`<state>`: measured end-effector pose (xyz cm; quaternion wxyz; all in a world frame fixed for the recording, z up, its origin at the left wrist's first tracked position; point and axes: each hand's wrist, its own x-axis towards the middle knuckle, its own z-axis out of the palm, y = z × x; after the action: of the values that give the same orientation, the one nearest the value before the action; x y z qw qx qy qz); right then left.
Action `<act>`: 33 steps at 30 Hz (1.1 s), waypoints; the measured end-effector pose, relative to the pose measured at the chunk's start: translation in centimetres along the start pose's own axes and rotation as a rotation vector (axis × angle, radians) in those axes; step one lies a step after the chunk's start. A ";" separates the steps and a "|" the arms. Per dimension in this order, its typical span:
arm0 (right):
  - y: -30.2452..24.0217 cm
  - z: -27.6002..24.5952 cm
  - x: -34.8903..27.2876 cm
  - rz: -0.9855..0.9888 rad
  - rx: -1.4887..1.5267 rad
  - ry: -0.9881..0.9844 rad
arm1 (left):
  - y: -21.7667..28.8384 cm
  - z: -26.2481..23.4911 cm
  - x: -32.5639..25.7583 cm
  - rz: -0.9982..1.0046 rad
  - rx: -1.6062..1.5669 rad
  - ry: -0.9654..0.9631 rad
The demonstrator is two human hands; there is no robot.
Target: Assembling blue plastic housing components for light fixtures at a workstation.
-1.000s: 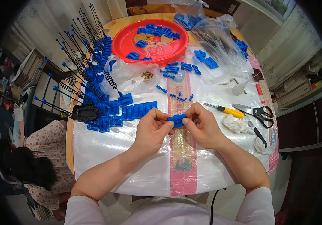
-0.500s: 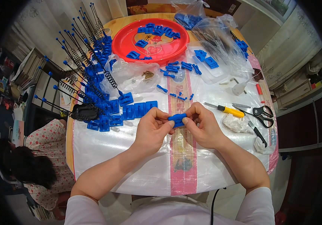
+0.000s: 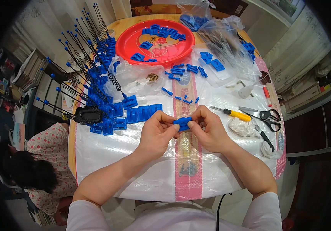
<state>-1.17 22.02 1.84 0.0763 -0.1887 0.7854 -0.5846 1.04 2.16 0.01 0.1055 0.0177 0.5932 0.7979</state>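
Both hands (image 3: 155,133) (image 3: 208,129) hiding blue part (image 3: 182,123)

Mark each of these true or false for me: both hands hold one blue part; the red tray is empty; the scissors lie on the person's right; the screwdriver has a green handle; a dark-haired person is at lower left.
1. Both the left hand and the right hand hold one blue plastic part. True.
2. The red tray is empty. False: blue parts lie in it.
3. The scissors lie on the person's right. True.
4. The screwdriver has a green handle. False: it is yellow.
5. A dark-haired person is at lower left. True.
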 end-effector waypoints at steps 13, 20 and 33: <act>0.1 0.1 0.0 -0.025 -0.009 0.021 | 0.0 0.1 0.0 0.001 0.007 0.005; 0.4 0.2 0.1 -0.027 0.022 0.011 | 0.3 0.1 -0.1 -0.002 0.035 0.008; 1.1 0.4 0.2 -0.038 0.040 0.047 | -0.1 0.2 0.1 0.042 -0.004 0.016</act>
<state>-1.42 21.90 0.71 0.0505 -0.1884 0.7715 -0.6056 1.03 2.38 0.01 0.0841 0.0237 0.5920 0.8012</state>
